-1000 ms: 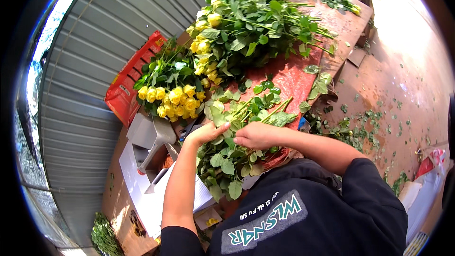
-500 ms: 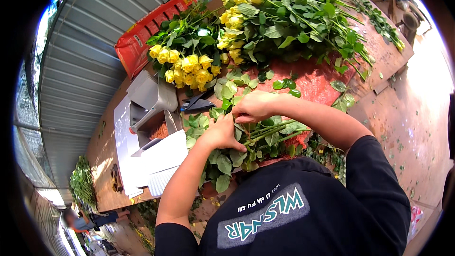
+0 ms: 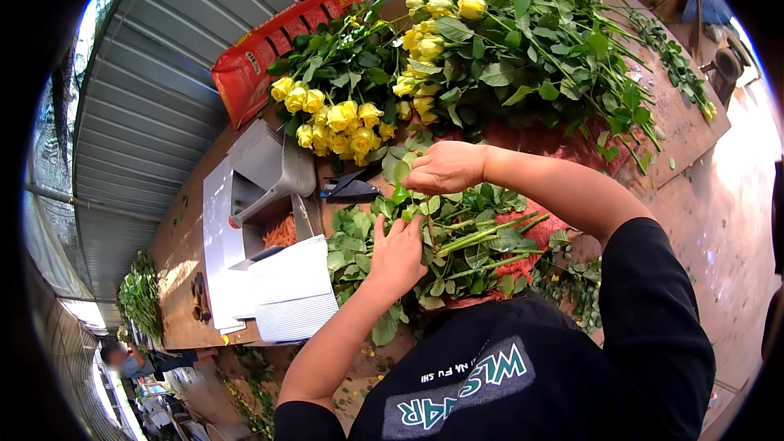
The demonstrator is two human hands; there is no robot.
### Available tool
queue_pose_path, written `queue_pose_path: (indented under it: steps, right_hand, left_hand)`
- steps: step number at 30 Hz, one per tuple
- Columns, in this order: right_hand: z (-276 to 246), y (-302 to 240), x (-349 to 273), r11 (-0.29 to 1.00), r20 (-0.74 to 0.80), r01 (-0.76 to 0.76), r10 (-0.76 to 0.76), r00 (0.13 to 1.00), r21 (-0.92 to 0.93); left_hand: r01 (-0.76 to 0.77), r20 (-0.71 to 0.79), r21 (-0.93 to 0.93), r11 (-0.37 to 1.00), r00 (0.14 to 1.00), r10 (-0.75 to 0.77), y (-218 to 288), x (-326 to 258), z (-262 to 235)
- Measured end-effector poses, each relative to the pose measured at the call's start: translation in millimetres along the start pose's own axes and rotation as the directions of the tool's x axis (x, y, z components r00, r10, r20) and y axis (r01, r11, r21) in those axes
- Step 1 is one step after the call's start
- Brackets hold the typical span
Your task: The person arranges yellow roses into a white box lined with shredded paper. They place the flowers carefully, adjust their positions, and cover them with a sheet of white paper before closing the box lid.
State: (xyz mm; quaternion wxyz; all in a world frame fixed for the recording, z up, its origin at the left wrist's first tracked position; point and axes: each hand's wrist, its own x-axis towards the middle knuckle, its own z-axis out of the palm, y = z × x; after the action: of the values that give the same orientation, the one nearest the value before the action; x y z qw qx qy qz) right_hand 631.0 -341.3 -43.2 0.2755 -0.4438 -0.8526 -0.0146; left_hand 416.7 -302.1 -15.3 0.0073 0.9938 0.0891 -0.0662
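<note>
My left hand [image 3: 398,257] lies on a leafy bunch of green rose stems [image 3: 469,241], its fingers stretched and slightly apart among the leaves. Just above it, my right hand [image 3: 447,168] has its fingers bent and pressed together beside bright green leaves [image 3: 402,173]; what the fingertips pinch is hidden. The cut stem ends of this bunch point right, over a red mesh cloth [image 3: 549,233]. Two piles lie farther back: a smaller bunch of yellow roses [image 3: 343,121] and a large heap of yellow roses [image 3: 531,49].
Left of my hands are a grey box holder [image 3: 286,167], an open box with orange material [image 3: 282,231] and white corrugated sheets [image 3: 292,282]. A black stapler-like tool [image 3: 353,186] lies nearby. A red bag [image 3: 278,45] leans at the metal wall. Another person [image 3: 135,362] is at far left.
My left hand has drawn back from the stems and turned more upright, its thumb no longer stretched across them. My right hand stays over the leaves, slightly higher. The view has shifted a little.
</note>
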Motion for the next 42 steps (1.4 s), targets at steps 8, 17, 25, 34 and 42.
queue_pose_path:
  steps: [8,17,25,34,42]
  right_hand:
    - [-11.0,33.7,0.0,0.988,-0.144,0.08,-0.099,0.985,-0.132]
    - [-12.8,73.1,29.6,0.966,-0.314,-0.094,0.015,0.949,-0.239]
    - [71.5,-65.4,-30.5,0.939,0.09,-0.323,0.313,0.945,0.117]
    - [46.0,-193.5,12.7,0.814,-0.411,-0.563,0.568,0.714,0.146]
    - [54.2,-202.0,17.0,0.538,-0.332,-0.727,0.841,0.428,0.426]
  left_hand:
    - [0.001,-0.112,-0.158,0.987,0.994,-0.019,-26.0,-9.9,-43.7]
    - [0.131,-0.232,-0.597,0.792,0.916,-0.327,-83.5,-74.4,-119.8]
    - [0.135,-0.239,-0.546,0.827,0.921,-0.308,-80.3,-52.3,-120.4]
    - [0.012,-0.311,-0.325,0.946,0.943,-0.119,-66.5,-32.0,-89.8]
    - [-0.028,-0.117,-0.331,0.943,0.993,-0.012,-62.2,-24.2,-80.9]
